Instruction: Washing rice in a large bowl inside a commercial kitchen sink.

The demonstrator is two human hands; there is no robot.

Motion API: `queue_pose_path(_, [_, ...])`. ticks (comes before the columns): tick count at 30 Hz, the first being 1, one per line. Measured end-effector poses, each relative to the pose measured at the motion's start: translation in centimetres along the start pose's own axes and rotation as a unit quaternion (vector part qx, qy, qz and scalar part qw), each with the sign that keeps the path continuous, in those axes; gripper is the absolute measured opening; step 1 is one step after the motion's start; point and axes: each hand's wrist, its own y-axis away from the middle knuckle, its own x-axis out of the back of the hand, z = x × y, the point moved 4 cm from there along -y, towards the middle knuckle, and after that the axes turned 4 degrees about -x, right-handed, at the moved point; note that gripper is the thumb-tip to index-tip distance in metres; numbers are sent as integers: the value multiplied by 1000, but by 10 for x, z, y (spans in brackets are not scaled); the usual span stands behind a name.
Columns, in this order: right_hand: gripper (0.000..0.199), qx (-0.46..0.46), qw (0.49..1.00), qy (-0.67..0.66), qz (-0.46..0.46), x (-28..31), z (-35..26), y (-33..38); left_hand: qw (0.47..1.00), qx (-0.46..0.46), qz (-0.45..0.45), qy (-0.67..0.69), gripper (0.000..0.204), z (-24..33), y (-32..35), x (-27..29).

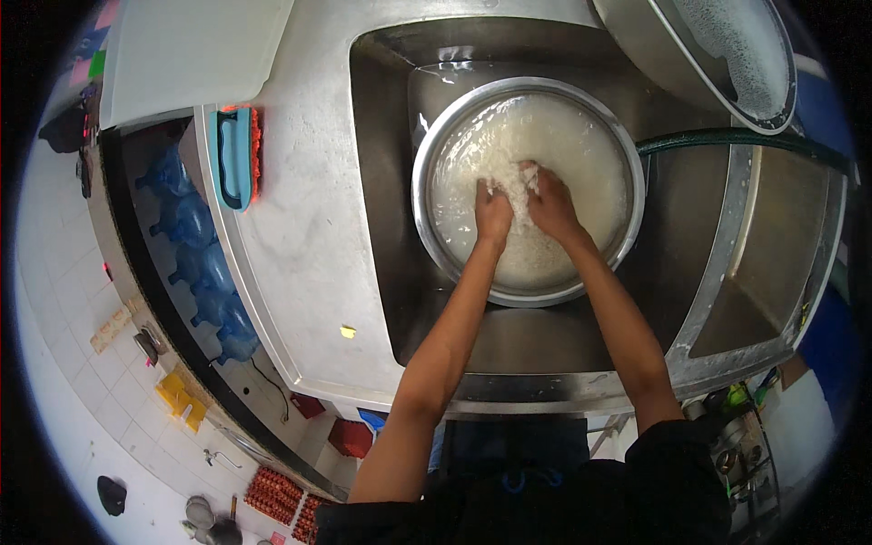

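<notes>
A round metal basin (636,195) stands in the steel sink (386,227), filled with cloudy water and rice (520,195). Both of my hands are in it, close together near the middle. My left hand (493,213) has its fingers curled into the wet rice, with some white grains showing at the fingertips. Beside it on the right, my right hand (550,202) is bent round a clump of rice, grains clinging to its fingers. The water partly hides what lies below them.
A green hose (708,139) crosses the sink's right side to the basin. A large metal pot (654,45) with foamy residue stands at upper right. On the left counter lie a blue scrub brush (233,159) with orange bristles and a yellow scrap (348,332). A second sink (758,263) adjoins on the right.
</notes>
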Motion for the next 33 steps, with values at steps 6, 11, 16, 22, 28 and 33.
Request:
queue_pose_path(6, [42, 160, 982, 73, -73, 51, -16, 50, 936, -195, -159, -247, 53, 72, 56, 11])
queue_pose_path(11, [47, -114, 993, -5, 10, 79, 26, 50, 898, -197, -22, -393, 63, 74, 53, 42])
queue_pose_path(16, [60, -251, 966, -52, 39, 54, 121, 43, 934, 87, -29, -346, 81, 33, 21, 36])
queue_pose_path(22, [77, -358, 891, -227, -162, 49, 93, 14, 970, 185, -99, -121, 97, 8, 4, 34])
queue_pose_path(28, [78, -430, 857, -259, -116, 26, 111, 2, 978, 145, -133, -75, 106, 25, 19, -20])
queue_pose_path(33, [73, -366, 890, -257, -85, -2, 51, 4, 992, 72, -17, -104, 102, 28, 20, -34])
